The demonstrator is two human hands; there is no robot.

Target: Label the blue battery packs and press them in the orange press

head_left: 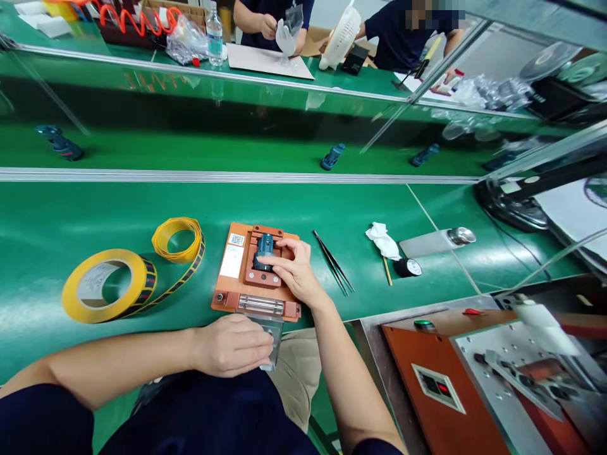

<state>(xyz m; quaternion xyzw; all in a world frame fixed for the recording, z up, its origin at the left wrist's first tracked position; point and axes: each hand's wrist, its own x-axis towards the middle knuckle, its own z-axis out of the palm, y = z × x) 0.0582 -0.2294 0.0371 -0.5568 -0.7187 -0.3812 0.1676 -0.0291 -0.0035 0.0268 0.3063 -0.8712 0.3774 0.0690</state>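
A dark blue plastic housing (264, 254) sits in the recess of an orange-brown fixture (294, 292) on the green bench. My right hand (298, 272) reaches over from the right, thumb and fingers closed on the housing's side. My left hand (232, 346) is at the front of the fixture, its fingers wrapped over the clear hinged plate (274, 325) that hangs beyond the bench edge. Part of that plate is hidden under the fingers. Black tweezers (333, 263) lie just right of the fixture.
Yellow label rolls (78, 287) lie at left. To the right are a wad of tissue (382, 240), a black-capped container (408, 267) and a bottle (434, 242). Dark blue units (333, 156) stand behind the rail. An orange machine (427, 379) is at lower right. Two co-workers sit opposite.
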